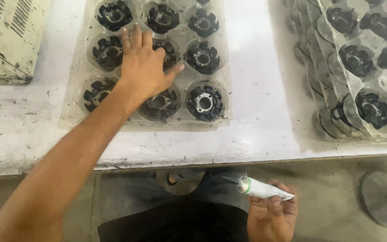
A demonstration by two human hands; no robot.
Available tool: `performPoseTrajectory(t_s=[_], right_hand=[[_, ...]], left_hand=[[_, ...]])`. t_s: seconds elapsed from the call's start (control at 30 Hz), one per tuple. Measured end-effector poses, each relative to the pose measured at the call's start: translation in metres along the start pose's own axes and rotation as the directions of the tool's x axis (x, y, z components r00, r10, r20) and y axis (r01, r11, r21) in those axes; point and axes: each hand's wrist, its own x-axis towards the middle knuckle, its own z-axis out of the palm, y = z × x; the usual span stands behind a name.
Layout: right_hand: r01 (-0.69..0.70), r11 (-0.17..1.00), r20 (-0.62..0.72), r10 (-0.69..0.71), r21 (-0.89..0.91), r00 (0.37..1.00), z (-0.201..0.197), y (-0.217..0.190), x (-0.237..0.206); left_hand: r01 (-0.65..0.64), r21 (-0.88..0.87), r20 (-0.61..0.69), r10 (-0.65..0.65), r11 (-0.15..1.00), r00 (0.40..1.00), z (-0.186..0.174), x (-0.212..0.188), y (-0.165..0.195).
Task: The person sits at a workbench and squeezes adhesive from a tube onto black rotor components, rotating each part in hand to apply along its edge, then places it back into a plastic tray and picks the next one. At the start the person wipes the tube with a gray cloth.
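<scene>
One black rotor part is hidden under the flat, spread left hand (144, 67) on the clear tray (79, 96); a small white tube (260, 188) is gripped by the right hand (272, 215), partly cut off at lower centre.

The left arm stretched forward and up, bare to the wrist, its hand (143, 67) lying flat and palm down with fingers together and thumb spread right. The right hand (272, 215) sat low and close to the body, fingers curled shut in a grip

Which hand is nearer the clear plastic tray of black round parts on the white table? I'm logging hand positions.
Left. The left hand rests on the tray; the right hand holds a white tube below the table edge.
</scene>
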Motion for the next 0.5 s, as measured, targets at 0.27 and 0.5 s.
performPoseTrajectory(t_s=[0.27,0.5], right_hand=[[-0.183,0.972,0.042,0.179,0.150,0.983,-0.007,0.014,0.034],[-0.096,0.994,0.163,0.088,0.043,0.983,0.032,0.025,0.024]], left_hand=[[0.482,-0.876,0.477,-0.134,0.005,0.868,-0.078,-0.107,0.021],[-0.115,-0.509,0.281,-0.291,-0.853,0.914,-0.096,-0.152,0.091]])
